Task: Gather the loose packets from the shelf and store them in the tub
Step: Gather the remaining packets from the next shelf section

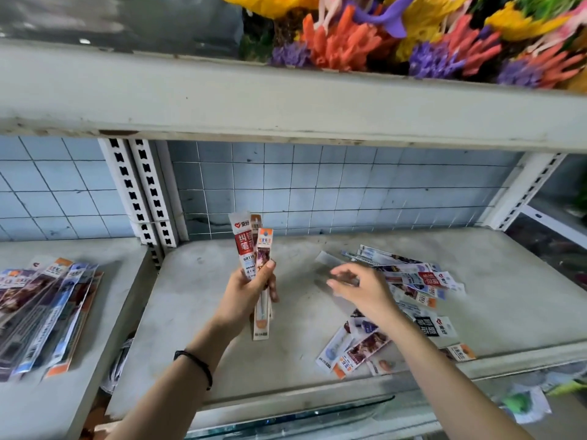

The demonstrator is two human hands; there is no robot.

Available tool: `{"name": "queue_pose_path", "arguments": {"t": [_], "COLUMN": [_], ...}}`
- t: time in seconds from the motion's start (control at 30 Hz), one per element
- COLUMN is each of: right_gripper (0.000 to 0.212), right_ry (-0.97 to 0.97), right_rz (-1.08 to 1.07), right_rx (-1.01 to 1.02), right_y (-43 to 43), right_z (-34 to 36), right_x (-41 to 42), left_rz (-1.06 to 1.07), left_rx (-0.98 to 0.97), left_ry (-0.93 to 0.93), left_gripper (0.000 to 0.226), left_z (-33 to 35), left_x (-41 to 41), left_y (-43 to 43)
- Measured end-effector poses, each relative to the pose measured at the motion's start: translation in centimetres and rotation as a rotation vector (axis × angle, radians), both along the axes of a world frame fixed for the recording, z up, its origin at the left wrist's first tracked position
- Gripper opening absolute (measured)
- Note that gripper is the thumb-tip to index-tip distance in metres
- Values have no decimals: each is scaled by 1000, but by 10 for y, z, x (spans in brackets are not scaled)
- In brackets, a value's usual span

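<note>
Head view: a bundle of narrow packets [251, 249] is gripped upright in the left hand [246, 292], long axis near vertical. The right hand [359, 290] is held above the shelf [222, 328], its fingers loosely curled and blurred, with nothing seen in them. Loose packets [422, 281] lie flat, scattered beneath and right of it, so the right hand is judged nearer. A clear rim [301, 414] below the shelf edge may be the tub; its contents cannot be made out.

Loose packets [409, 300] lie on the shelf [222, 328], right of the held bundle [255, 258].
</note>
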State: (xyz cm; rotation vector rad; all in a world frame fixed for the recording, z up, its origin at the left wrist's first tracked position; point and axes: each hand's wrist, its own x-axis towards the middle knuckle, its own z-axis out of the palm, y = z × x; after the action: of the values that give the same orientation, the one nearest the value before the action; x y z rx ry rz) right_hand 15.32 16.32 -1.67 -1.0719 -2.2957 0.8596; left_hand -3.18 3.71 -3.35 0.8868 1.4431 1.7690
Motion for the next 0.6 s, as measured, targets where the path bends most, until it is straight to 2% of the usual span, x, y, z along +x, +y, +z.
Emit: {"name": "queue_pose_path", "arguments": {"t": [0.07,0.17,0.3,0.37,0.47,0.6], "right_gripper": [23,32,56,63,64,55], "right_ry": [-49,-151,-332,-475,-646,-609], "right_rz": [-31,-9,41,107,219,279], "right_rx": [43,83,165,207,303,300], "right_y": [17,39,72,90,113,134], "right_z": [4,13,15,15,12,7], "right_x": [13,32,65,82,100,120], "left_rz": [17,-19,0,28,90,183], "left_rx": [32,69,66,69,69,123], "left_ry": [-2,105,168,176,191,127], "left_gripper": [17,13,35,39,41,23], "left_z": [7,21,29,32,37,44], "left_x": [4,13,36,54,80,117], "left_y": [3,11,30,42,60,76]}}
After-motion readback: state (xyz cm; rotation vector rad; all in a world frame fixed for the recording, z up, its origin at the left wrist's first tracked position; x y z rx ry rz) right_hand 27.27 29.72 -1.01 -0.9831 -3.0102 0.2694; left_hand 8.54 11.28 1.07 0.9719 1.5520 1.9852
